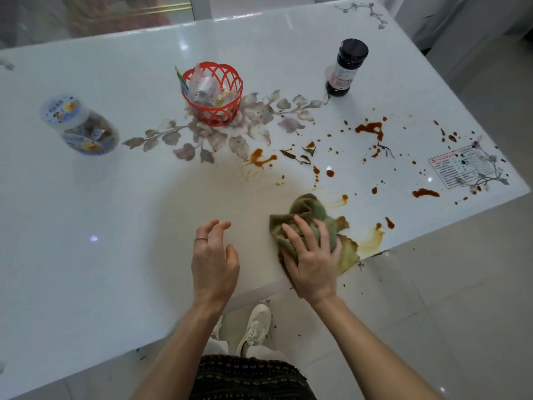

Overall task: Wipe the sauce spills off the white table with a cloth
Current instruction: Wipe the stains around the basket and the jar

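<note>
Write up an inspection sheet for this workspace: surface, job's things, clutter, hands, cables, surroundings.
Surface: white table, glossy, with a floral print; its right half is spattered.
Job's things: sauce spills still unwiped at the right, with pale smears by the cloth; green cloth, stained, lies at the near edge.
Clutter: red basket with packets, jar, upright dark bottle, leaf bits among the spills.
Hands: right hand presses flat on the cloth; left hand has loosely curled fingers and holds nothing.
Cables: nothing seen.
Surroundings: tiled floor with dark specks; white shoe below the table edge.
</note>
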### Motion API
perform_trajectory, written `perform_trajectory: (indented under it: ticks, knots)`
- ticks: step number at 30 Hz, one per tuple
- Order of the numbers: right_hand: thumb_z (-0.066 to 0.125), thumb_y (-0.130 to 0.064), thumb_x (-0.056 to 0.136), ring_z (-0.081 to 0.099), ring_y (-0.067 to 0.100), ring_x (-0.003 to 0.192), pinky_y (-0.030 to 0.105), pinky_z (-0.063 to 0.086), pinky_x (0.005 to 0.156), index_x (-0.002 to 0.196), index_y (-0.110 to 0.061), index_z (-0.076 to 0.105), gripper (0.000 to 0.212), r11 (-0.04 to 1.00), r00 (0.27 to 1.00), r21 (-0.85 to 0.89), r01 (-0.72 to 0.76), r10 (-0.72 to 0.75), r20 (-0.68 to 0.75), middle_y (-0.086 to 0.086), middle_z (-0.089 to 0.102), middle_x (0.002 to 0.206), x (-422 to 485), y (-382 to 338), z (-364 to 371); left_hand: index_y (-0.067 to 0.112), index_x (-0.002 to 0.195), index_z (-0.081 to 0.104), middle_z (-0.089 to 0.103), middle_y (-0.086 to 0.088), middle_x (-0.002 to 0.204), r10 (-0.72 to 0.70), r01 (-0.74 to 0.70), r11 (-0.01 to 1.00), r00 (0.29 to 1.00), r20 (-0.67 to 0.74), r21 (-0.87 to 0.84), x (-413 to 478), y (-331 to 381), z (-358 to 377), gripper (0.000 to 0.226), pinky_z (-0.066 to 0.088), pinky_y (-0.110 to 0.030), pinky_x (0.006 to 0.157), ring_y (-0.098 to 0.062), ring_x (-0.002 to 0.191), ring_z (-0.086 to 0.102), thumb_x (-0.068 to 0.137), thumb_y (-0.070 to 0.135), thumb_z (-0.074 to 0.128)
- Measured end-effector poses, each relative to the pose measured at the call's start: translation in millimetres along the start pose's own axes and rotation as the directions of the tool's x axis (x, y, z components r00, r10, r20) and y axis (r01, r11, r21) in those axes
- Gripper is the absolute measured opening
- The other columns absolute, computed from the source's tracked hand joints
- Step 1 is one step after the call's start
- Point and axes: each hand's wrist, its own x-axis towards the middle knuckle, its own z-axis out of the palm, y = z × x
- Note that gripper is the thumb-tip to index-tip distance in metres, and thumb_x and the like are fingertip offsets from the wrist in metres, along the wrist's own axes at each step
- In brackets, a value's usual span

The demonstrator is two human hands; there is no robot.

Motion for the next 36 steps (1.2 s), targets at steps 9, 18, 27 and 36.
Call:
perform_trajectory:
  ticks: [9, 18, 27, 36]
  knots:
    - [0.040, -0.049, 0.093, 0.041, 0.030, 0.126, 0.056, 0.039, 0.092, 0.126, -0.030, 0.063, 0.044, 0.966, 0.962, 0.040, -0.255, 0.258, -0.094, -0.001, 0.056, 0.139, 29.1, 69.2, -11.2, 0.008, 0.121, 0.058, 0.049, -0.012, 0.130, 0.017, -0.017, 1.000, 1.000, -0.007, 0.018, 7.4, 6.0, 5.2, 0.041, 0.035, -0.022, 0.095, -0.024, 0.119, 0.049, 0.082, -0.004, 0.056]
    - [0.053, -0.047, 0.091, 0.047, 0.030, 0.122, 0.047, 0.041, 0.085, 0.126, -0.034, 0.063, 0.039, 0.967, 0.968, 0.046, 0.251, -0.249, -0.043, -0.003, 0.056, 0.138, 41.5, 4.6, 3.6, 0.009, 0.122, 0.057, 0.048, -0.013, 0.129, 0.015, -0.016, 0.999, 1.000, 0.017, 0.034, 10.1, 9.6, 10.4, 0.041, 0.034, -0.023, 0.095, -0.025, 0.119, 0.049, 0.082, -0.003, 0.056]
    - [0.048, -0.043, 0.088, 0.045, 0.032, 0.119, 0.048, 0.040, 0.086, 0.124, -0.031, 0.064, 0.041, 0.977, 0.971, 0.001, -0.213, 0.211, -0.108, -0.002, 0.058, 0.135, 48.1, -0.3, 1.0, 0.008, 0.121, 0.058, 0.049, -0.013, 0.129, -0.038, 0.038, 0.999, 0.999, 0.006, 0.004, 23.6, -4.4, 7.9, 0.043, 0.035, -0.023, 0.096, -0.026, 0.119, 0.050, 0.080, -0.005, 0.054]
    - [0.052, -0.046, 0.092, 0.046, 0.030, 0.119, 0.047, 0.043, 0.082, 0.131, -0.033, 0.061, 0.042, 0.999, 0.999, -0.029, 0.040, -0.041, -0.007, -0.002, 0.056, 0.139, 101.2, -35.5, 17.7, 0.008, 0.122, 0.058, 0.049, -0.013, 0.130, -0.030, 0.029, 0.999, 0.999, 0.021, 0.034, 46.7, -11.7, -0.4, 0.043, 0.037, -0.026, 0.098, -0.026, 0.119, 0.049, 0.081, -0.003, 0.055]
